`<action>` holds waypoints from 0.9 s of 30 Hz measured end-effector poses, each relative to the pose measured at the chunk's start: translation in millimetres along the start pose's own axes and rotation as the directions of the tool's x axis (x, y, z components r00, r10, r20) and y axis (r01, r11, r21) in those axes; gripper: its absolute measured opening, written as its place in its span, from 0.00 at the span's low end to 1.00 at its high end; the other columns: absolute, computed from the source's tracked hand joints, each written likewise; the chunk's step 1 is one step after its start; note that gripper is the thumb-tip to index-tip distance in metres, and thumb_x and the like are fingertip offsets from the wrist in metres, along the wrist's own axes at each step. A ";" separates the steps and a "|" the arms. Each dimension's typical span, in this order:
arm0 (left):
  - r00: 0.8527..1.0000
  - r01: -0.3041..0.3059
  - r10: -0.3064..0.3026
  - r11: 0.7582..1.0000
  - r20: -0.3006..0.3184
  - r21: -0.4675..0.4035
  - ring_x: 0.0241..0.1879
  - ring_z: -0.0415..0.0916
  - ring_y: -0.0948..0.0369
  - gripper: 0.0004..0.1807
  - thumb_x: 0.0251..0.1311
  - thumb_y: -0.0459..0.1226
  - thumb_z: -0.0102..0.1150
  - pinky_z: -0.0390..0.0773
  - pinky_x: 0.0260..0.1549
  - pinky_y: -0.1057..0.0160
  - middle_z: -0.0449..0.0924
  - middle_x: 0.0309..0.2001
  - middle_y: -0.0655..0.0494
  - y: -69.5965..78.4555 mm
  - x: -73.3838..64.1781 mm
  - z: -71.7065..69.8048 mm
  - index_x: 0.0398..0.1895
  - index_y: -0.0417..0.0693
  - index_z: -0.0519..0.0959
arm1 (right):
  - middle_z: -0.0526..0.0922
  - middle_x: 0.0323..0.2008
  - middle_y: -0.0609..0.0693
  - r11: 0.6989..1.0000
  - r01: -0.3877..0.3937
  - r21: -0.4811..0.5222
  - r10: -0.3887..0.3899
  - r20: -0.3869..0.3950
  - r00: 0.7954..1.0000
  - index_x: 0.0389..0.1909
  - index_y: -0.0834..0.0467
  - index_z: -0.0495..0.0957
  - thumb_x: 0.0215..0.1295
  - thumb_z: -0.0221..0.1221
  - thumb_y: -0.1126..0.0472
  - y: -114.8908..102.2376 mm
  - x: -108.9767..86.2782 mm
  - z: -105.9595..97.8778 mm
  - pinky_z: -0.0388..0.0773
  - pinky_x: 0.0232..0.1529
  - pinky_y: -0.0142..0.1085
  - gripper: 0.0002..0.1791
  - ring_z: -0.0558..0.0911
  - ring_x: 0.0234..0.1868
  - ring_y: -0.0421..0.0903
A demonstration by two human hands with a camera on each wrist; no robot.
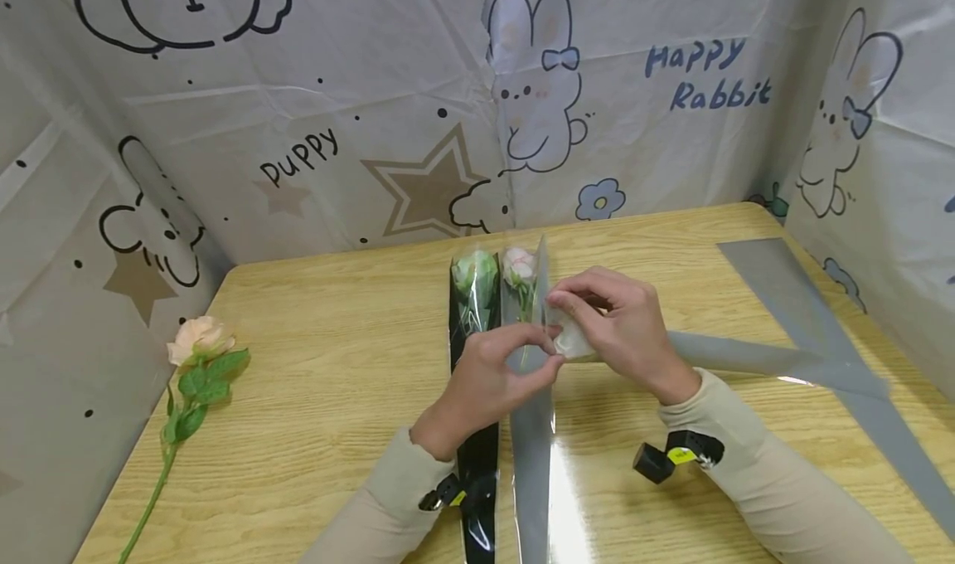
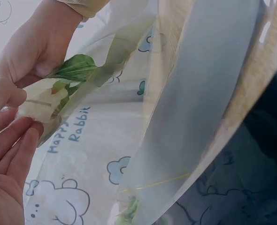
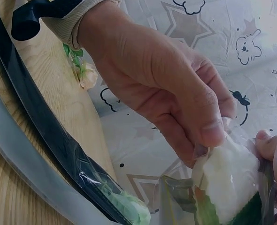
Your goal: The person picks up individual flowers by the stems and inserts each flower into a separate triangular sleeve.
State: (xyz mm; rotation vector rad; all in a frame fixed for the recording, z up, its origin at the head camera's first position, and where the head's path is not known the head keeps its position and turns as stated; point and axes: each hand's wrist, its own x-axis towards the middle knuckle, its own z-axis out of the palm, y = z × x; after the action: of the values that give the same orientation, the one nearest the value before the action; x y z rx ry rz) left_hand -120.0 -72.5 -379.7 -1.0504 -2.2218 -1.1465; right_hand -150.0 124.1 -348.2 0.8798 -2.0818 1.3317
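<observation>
A white rose (image 3: 227, 173) with green leaves sits inside a clear-fronted grey flower sleeve (image 1: 746, 357), whose long tail stretches to the right. At the sleeve's top end, my left hand (image 1: 496, 373) pinches the clear film between thumb and fingers. Opposite it, my right hand (image 1: 619, 323) grips the film at the other side of the bloom. Under and beside the left hand lie a black sleeve with a green rose (image 1: 475, 274) and a grey sleeve with a pale pink rose (image 1: 518, 264).
A loose peach rose (image 1: 200, 340) with a bare stem lies at the table's left. Another flat grey sleeve (image 1: 776, 274) slants along the right side, crossed by the held one's tail. Printed cloth walls (image 1: 418, 75) stand behind and beside the wooden table (image 1: 336, 340).
</observation>
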 end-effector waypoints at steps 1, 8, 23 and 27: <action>1.000 0.003 -0.003 1.000 0.001 0.015 0.48 0.90 0.61 0.03 0.61 0.33 0.70 0.87 0.49 0.67 0.91 0.43 0.52 -0.1 -0.1 0.0 0.35 0.46 0.84 | 0.90 0.32 0.50 1.000 0.002 -0.006 -0.002 0.000 1.000 0.36 0.59 0.89 0.64 0.70 0.67 0.2 0.2 -0.2 0.84 0.38 0.22 0.02 0.86 0.35 0.29; 1.000 0.001 0.001 0.993 -0.011 0.118 0.41 0.90 0.60 0.04 0.60 0.32 0.70 0.88 0.43 0.67 0.90 0.36 0.53 1.0 0.7 -1.1 0.36 0.44 0.83 | 0.90 0.32 0.50 0.999 0.006 -0.035 -0.007 -0.016 1.000 0.35 0.60 0.89 0.63 0.70 0.67 1.3 2.1 -2.0 0.85 0.37 0.22 0.01 0.85 0.34 0.29; 0.999 -0.007 0.013 0.992 -0.048 0.128 0.42 0.90 0.59 0.10 0.59 0.33 0.73 0.88 0.45 0.67 0.91 0.40 0.50 2.9 2.4 -5.5 0.42 0.41 0.86 | 0.90 0.30 0.55 1.000 -0.004 -0.002 0.004 -0.041 0.999 0.34 0.62 0.88 0.60 0.70 0.71 2.5 4.5 -7.1 0.83 0.30 0.23 0.03 0.86 0.28 0.34; 0.997 -0.033 0.039 0.996 -0.068 0.085 0.44 0.90 0.58 0.11 0.59 0.32 0.72 0.88 0.46 0.67 0.91 0.43 0.49 1.5 1.8 -6.7 0.45 0.41 0.86 | 0.90 0.31 0.54 0.999 -0.050 0.015 0.051 -0.016 0.999 0.34 0.62 0.88 0.62 0.70 0.71 1.7 5.3 -7.8 0.83 0.30 0.23 0.03 0.86 0.29 0.32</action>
State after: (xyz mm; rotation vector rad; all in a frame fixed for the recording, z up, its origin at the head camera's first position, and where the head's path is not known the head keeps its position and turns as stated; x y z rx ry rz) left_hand -119.8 -76.7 -374.0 -0.9974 -2.1688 -1.0487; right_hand -154.2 130.5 -342.4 0.8247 -2.0967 1.3776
